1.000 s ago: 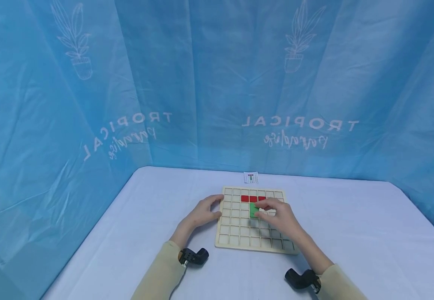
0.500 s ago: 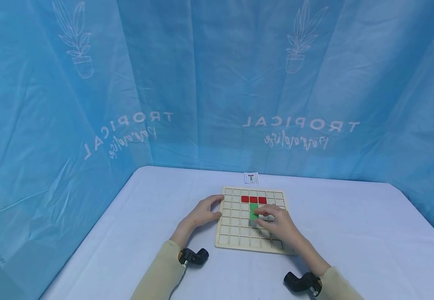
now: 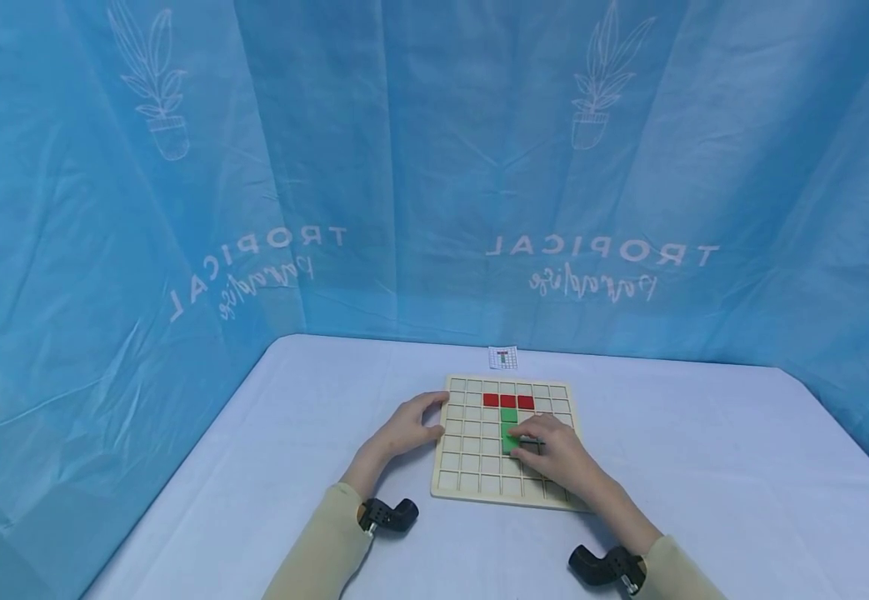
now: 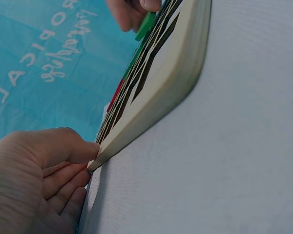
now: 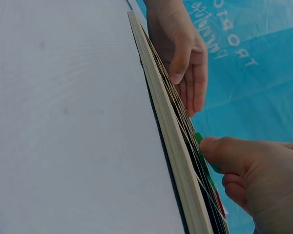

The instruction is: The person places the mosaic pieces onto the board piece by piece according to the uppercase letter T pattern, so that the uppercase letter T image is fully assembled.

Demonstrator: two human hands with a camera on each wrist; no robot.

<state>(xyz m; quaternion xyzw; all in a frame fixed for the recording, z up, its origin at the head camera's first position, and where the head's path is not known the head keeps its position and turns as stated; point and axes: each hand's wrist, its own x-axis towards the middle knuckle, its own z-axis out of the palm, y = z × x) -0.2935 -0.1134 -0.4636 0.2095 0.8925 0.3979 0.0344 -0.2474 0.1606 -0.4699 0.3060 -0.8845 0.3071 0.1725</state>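
Observation:
A square wooden grid board [image 3: 471,459] lies on the table. Three red tiles [image 3: 507,401] sit in a row in its cells, and green tiles [image 3: 508,415] run toward me below the middle red one. My right hand [image 3: 560,447] pinches a green tile [image 3: 510,446] between thumb and fingers, low over that column's near end. In the left wrist view this green tile [image 4: 145,26] stands tilted to the board. My left hand [image 3: 407,425] rests at the board's left edge, thumb and fingertips touching it, fingers fairly straight in the right wrist view.
A small printed card [image 3: 503,358] with a red and green T pattern lies behind the board. White cloth [image 3: 314,400] covers the table. Blue printed curtains [image 3: 434,208] stand at the back and sides. A black camera mount [image 3: 389,515] sits on each wrist.
My right hand has moved toward me along the green column, one cell after another, uncovering the third red tile and more green. My left hand has stayed at the board's edge.

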